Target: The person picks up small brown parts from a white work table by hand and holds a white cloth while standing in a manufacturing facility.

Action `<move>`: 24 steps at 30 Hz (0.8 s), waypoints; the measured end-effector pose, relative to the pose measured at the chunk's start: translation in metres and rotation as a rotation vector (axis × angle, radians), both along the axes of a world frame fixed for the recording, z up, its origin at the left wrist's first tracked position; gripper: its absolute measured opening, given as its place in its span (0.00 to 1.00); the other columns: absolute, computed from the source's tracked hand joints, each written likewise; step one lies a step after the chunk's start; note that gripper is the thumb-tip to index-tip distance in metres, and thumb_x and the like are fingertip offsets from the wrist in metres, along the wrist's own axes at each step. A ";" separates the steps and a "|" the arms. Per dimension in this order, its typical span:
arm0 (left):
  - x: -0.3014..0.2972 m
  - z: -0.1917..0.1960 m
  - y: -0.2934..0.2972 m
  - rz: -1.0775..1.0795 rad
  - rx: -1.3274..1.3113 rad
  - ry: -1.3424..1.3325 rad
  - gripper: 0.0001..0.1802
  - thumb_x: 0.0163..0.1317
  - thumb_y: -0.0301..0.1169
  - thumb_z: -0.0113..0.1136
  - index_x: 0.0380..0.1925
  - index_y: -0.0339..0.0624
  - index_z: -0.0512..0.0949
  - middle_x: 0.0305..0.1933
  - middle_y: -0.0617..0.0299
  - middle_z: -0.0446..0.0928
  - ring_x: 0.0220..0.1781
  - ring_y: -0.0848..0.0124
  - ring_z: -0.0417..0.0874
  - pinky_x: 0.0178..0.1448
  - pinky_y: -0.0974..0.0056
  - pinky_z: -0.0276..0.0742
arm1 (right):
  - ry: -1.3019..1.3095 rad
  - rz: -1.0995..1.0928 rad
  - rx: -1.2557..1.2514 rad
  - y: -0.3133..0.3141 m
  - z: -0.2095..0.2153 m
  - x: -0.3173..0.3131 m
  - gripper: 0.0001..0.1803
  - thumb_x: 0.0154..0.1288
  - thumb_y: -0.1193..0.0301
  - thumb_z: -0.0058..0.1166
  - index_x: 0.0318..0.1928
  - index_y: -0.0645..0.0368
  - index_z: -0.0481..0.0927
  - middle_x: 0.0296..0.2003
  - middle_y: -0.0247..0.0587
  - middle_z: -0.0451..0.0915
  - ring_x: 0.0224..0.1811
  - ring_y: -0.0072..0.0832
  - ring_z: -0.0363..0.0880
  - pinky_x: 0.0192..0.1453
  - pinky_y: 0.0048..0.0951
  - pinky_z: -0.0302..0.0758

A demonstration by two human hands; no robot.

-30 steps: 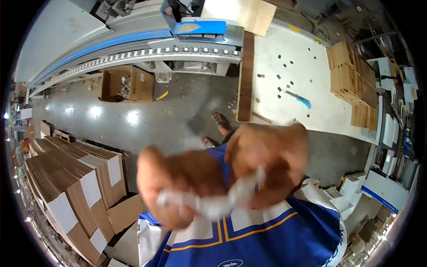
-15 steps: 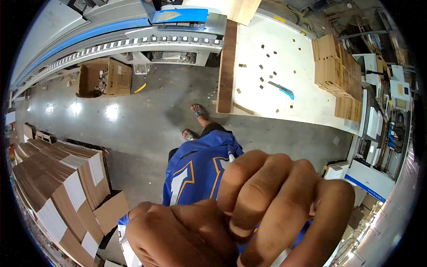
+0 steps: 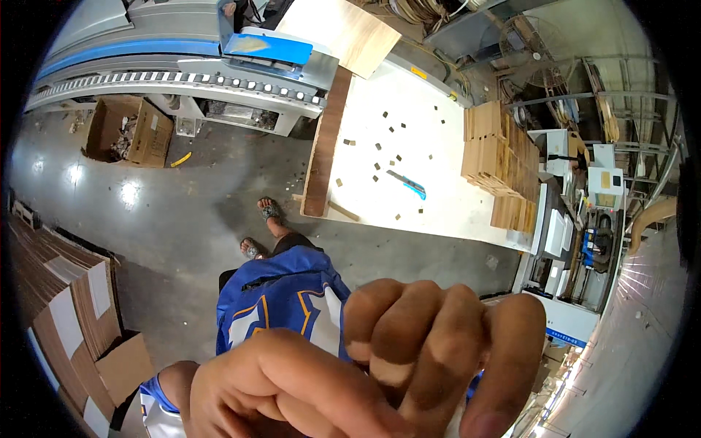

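Both my hands are raised close in front of my blue, white and orange jersey point(image 3: 281, 285), large at the bottom of the view. My right hand point(image 3: 438, 343) has its fingers curled inward. Beside it and touching or nearly touching its fingertips is my left hand point(image 3: 285, 379), its fingers bent and its index finger pointing toward the right hand. Whatever lies between the fingertips, if anything, is hidden. Beyond the hands, a white-topped table point(image 3: 445, 212) carries a blue utility knife point(image 3: 409, 185) and several small dark square chips point(image 3: 378, 147).
Wooden boards point(image 3: 489, 153) are stacked on the table's right side. A long machine point(image 3: 182, 84) with a roller track runs along the upper left, above a cardboard box point(image 3: 139, 135) of scraps. Stacked brown panels point(image 3: 69, 292) stand at the lower left. White machinery point(image 3: 577, 241) is at the right.
The view has swung, so the table and machine sit further left and more of the right side shows. My left hand has turned, with its index finger now showing lengthwise. My right hand stays curled.
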State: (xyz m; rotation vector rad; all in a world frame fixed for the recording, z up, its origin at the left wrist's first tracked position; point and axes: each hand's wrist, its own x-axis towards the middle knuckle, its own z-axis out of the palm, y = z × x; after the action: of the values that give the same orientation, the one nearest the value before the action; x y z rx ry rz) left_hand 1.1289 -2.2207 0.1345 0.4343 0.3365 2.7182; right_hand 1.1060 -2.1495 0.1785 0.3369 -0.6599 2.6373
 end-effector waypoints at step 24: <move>-0.039 -0.032 -0.013 0.366 -0.402 -0.465 0.18 0.78 0.32 0.59 0.64 0.42 0.73 0.47 0.62 0.83 0.46 0.76 0.85 0.46 0.70 0.80 | -0.487 0.281 0.546 0.052 -0.085 -0.039 0.14 0.76 0.65 0.64 0.54 0.56 0.76 0.37 0.25 0.80 0.30 0.06 0.70 0.28 0.11 0.63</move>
State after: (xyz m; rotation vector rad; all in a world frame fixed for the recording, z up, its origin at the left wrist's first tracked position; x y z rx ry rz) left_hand 1.0902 -2.2339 0.1026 -0.4013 0.8717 2.8727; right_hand 1.0670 -2.0974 0.0937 -0.0869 -1.6044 2.7754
